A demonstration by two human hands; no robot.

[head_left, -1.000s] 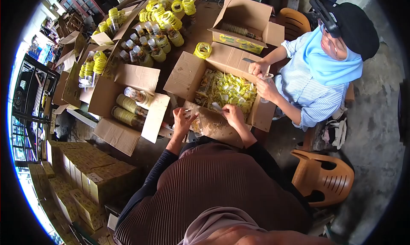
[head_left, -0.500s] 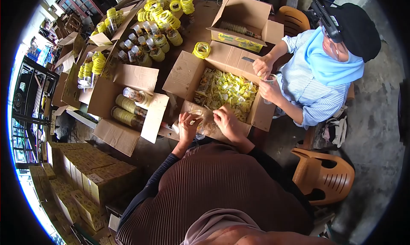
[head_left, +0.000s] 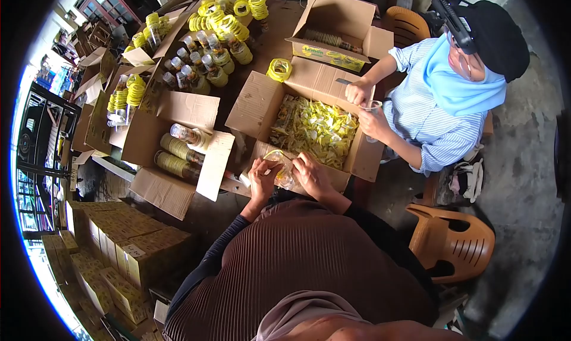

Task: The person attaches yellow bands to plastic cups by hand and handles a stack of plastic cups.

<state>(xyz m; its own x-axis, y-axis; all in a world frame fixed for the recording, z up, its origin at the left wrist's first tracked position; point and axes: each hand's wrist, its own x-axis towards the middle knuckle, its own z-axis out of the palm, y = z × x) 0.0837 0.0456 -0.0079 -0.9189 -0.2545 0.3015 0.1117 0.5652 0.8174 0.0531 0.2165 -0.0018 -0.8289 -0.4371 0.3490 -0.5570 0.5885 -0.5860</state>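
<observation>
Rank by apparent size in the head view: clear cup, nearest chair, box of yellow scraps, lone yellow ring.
1. Box of yellow scraps
2. Nearest chair
Unranked: clear cup and lone yellow ring look similar; the left hand partly covers the cup.

Room above yellow pieces point(head_left: 321, 127), flaps point(head_left: 254, 105) around

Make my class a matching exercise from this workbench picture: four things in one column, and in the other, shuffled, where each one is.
Things
1. Clear plastic item
2. Yellow and white pieces
3. Black cap
4. Patterned cartons

Places
A. On the co-worker's head
B. Stacked at the picture's lower left
C. Between the left hand and the right hand
D. Inside the open cardboard box just beyond those hands

Right pairs: 1-C, 2-D, 3-A, 4-B
</observation>
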